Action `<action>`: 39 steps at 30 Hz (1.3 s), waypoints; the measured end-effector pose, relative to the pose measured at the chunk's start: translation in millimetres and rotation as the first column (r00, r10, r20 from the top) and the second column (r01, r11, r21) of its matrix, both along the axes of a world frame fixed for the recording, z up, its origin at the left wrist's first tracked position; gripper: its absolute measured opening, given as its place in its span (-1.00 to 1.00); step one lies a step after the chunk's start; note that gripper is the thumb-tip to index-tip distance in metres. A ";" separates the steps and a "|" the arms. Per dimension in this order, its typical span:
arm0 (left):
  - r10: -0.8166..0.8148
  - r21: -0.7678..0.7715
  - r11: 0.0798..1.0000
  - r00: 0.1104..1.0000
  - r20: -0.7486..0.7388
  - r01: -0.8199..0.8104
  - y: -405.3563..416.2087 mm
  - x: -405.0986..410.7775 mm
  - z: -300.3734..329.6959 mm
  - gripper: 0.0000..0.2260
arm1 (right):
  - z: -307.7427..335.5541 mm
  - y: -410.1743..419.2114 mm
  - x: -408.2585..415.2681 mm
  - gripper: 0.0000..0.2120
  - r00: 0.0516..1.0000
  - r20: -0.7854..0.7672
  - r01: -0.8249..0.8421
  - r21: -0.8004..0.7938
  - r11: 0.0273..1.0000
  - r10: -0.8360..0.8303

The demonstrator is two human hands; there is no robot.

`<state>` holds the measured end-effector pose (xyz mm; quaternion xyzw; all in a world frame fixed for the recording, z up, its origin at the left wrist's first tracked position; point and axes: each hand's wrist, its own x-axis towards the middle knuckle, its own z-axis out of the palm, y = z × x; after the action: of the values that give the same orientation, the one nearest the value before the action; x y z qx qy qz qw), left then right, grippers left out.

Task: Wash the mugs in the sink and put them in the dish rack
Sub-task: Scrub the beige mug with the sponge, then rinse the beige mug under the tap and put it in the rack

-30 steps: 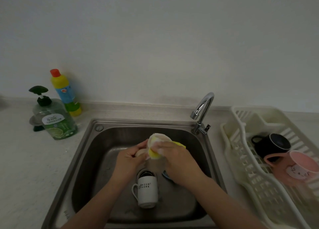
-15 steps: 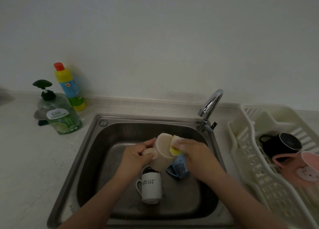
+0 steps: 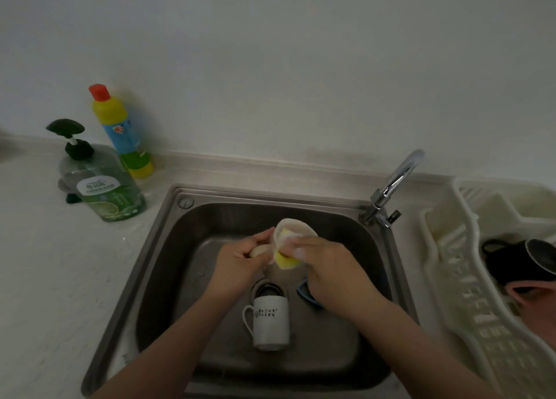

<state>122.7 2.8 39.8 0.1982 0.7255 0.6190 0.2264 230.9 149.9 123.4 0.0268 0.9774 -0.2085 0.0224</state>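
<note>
Cream mug [image 3: 293, 228], held over the sink [image 3: 168, 248]: left hand [image 3: 240, 266] gripped its handle, right hand [image 3: 328, 266] pinched the yellow sponge [image 3: 285, 259]. Half a second earlier the sponge sat at the rim; it had since dropped onto the mug's side, so scrubbing continued. White mug [image 3: 270, 323]: 2 lines of print, illegible. Green soap bottle [image 3: 105, 194]: label unreadable. Dish rack [image 3: 451, 263]: 2 mugs.

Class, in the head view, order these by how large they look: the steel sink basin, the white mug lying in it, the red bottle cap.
1. Steel sink basin
2. White printed mug
3. Red bottle cap, though it stands farther from the camera.
</note>
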 end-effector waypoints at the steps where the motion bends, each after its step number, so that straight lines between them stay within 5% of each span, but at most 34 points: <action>1: 0.010 -0.007 1.000 1.000 0.017 -0.010 -2.4 -1.6 -2.6 -0.68 | -3.3 7.4 5.1 -0.58 1.000 0.027 0.012 -0.020 1.000 -0.012; 7: 0.169 -0.046 0.985 0.977 0.132 -0.165 -18.6 -12.9 -24.7 -0.66 | -49.0 68.6 -44.3 -0.48 0.955 -0.046 0.289 -0.091 0.953 -0.294; 13: 0.311 -0.077 0.950 0.931 0.191 -0.302 -28.1 -29.2 -37.0 -0.70 | -85.2 81.1 -160.9 -0.40 0.999 -0.012 0.043 0.128 0.991 -0.042; 17: 0.310 -0.051 0.951 0.925 0.219 -0.306 -25.5 -37.7 -36.2 -0.70 | -107.9 96.4 -206.6 -0.39 0.981 0.050 -0.195 0.314 0.929 0.189; 23: 0.297 -0.060 0.955 0.933 0.201 -0.291 -20.6 -42.6 -38.4 -0.70 | -136.6 98.2 -221.5 -0.26 0.957 0.203 -0.273 0.406 0.872 0.205; 28: 0.304 -0.056 0.953 0.928 0.214 -0.299 -6.5 -37.2 -41.2 -0.79 | -133.3 85.6 -172.0 -0.47 0.997 -0.082 0.000 0.090 0.996 0.008; 33: 0.172 -0.063 0.985 0.964 0.205 -0.162 15.1 -26.9 -43.1 -0.87 | -119.5 79.5 -67.5 -0.60 0.895 -0.143 0.374 -0.270 0.887 -0.421; 36: 0.082 -0.038 0.996 0.972 0.219 -0.075 32.4 -15.3 -38.5 -0.90 | -102.8 98.3 -21.8 -0.61 0.801 -0.174 0.518 -0.281 0.808 -0.573; 39: 0.030 -0.026 0.999 0.976 0.214 -0.025 53.4 0.9 -30.2 -0.78 | -93.2 131.0 -2.2 -0.61 0.753 -0.151 0.629 -0.120 0.768 -0.640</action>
<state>123.6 56.2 9.6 0.1175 0.7067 0.6315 0.2967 228.7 280.9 30.2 0.3367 0.9012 -0.2352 -0.1386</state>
